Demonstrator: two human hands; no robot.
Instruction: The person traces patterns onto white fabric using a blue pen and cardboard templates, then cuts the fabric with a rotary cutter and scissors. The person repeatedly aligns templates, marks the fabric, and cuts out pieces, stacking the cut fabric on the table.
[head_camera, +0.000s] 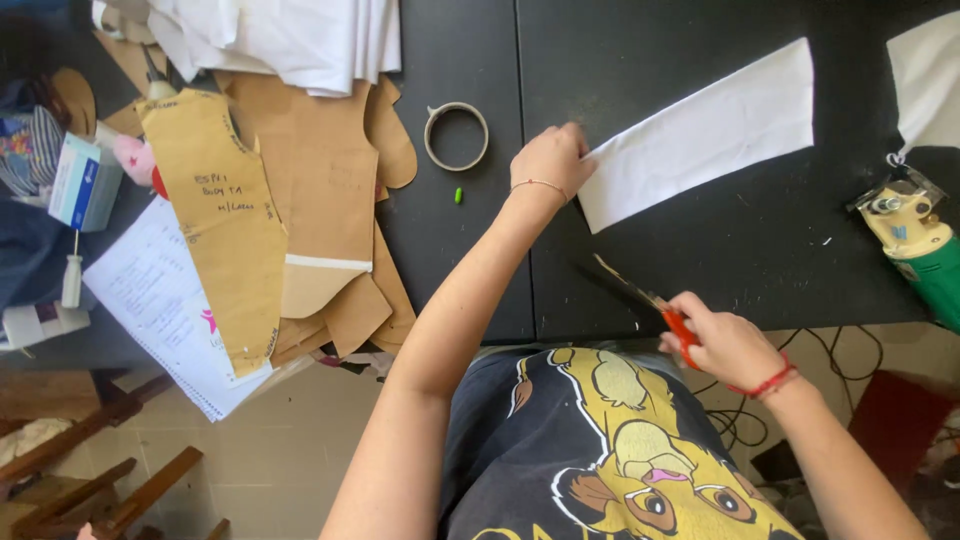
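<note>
Left hand (551, 160) is closed in a pinch on the near corner of the white fabric strip (700, 135), which lies flat and slanted on the black table (640, 270), running up and to the right from that corner.

Far left of the table: a small blue and white box (82, 182), a white spiral notepad (165, 305) and a spread of brown paper pattern pieces (270, 220), with a pile of white cloth (280, 35) overlapping their top edge. Between the patterns and the left hand lies a roll of tape (456, 136), and just below it a small green object (459, 196) too small to identify.

Right hand (725, 345) is wrapped around the red handles of the scissors (640, 295). The blades point up and left toward the held corner but lie apart from the fabric; whether they are parted cannot be told. At the far right edge sits a green and yellow power tool (920, 245).

Judgement: the cloth is being secured ahead of a cut, none begun. The next move calls for bringing the blades to the strip's edge while the pinch keeps the fabric taut and flat.
</note>
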